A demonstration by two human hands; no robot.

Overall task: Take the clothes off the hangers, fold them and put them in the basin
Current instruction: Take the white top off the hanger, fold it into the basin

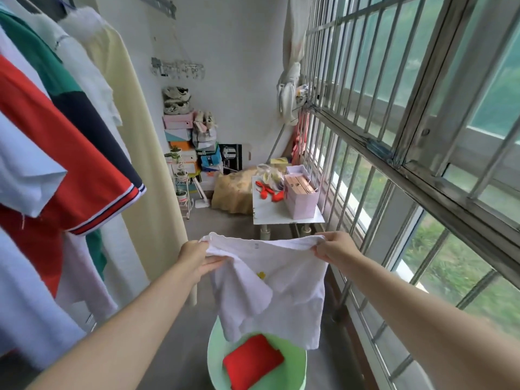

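Two hands hold one white T-shirt [284, 294] by its upper edge, spread between them in the air; the left hand [197, 260] grips the left corner with curled fingers, and the right hand [334, 249] pinches the right corner; the shirt hangs down with one side folded inward, over the green basin [213, 353] on the floor; inside the basin lies a folded red garment [253, 361]; at the left a red polo shirt [84, 178] and a pale yellow garment [140, 142] hang; further away a small white table [270, 213] carries a pink bag [301, 202], beside the barred window [394, 130].
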